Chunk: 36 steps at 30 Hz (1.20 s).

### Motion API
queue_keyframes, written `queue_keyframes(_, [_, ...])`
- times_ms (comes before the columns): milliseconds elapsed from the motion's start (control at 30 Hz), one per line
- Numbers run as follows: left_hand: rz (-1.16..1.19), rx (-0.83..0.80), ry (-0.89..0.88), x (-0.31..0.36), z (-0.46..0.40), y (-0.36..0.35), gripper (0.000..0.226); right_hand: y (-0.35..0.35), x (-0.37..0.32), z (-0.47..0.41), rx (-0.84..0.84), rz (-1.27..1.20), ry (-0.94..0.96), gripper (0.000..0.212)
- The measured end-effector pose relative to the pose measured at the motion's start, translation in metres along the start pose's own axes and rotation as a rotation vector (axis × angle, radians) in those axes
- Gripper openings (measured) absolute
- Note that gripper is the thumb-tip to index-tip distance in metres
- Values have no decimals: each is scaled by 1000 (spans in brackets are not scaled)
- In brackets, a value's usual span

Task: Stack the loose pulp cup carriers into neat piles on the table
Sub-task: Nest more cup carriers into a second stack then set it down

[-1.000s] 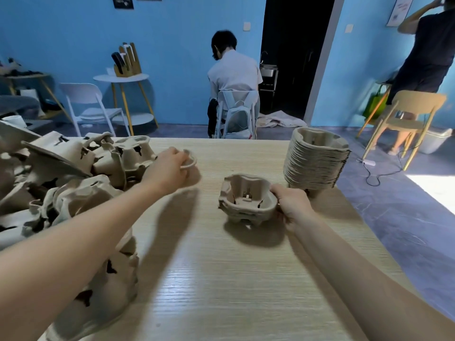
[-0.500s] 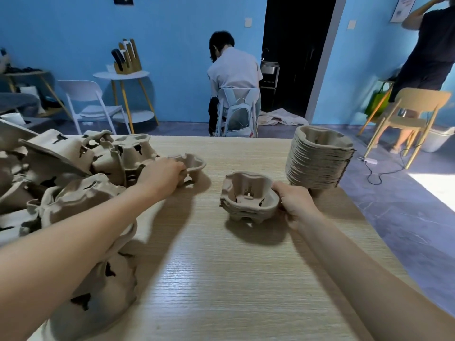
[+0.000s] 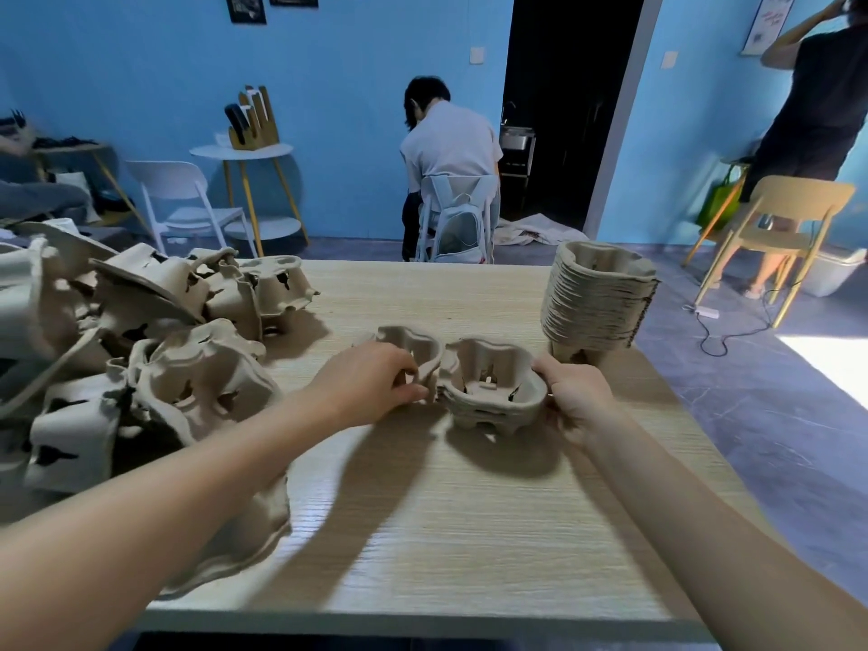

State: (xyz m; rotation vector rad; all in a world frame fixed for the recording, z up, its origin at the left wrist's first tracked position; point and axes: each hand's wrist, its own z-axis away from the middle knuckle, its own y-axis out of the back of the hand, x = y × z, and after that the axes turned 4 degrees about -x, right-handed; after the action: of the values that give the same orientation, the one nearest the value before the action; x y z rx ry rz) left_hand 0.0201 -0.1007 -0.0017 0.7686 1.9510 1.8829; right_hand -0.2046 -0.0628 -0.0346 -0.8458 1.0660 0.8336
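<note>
Nearest, at about seven o'clock on the pale wood-grain table (image 3: 422,547), one flattened brown pulp carrier (image 3: 244,533) lies at the front of the heap, partly under the left forearm.

Toward the middle of the table, the left hand (image 3: 364,385) curls its fingers round the rim of a single loose brown moulded-pulp cup carrier (image 3: 413,352), pinching its near wall. That carrier sits just beside, and seems to touch, the small started pile of nested pulp carriers (image 3: 493,387) at roughly one o'clock from the left hand. The right hand (image 3: 570,392) grips the right edge of this small pile, thumb over the rim and fingers curled under the side, steadying it. By the look of it, the step in hand is bringing the single carrier over to nest it on the small pile.

At nine to ten o'clock, the big jumbled heap of loose pulp carriers (image 3: 141,331) covers the left side of the table, tilted and tangled, so most of the work looks to be left.

Farther off, at two o'clock near the table's right edge, a tall neat stack of nested pulp carriers (image 3: 599,298) stands upright: the finished part, as far as I can judge.

Beyond the table, a seated person in a white shirt (image 3: 448,143) faces away.
</note>
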Motion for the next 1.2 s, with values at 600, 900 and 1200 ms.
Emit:
queue_keyframes(600, [440, 157, 471, -42, 6, 11, 24, -2, -1, 18, 21, 37, -22, 21])
queue_keyframes(900, [893, 286, 309, -15, 38, 44, 20, -24, 7, 32, -63, 82, -59, 17])
queue_keyframes(1200, [868, 162, 332, 24, 46, 29, 12, -31, 7, 51, -111, 94, -94, 14])
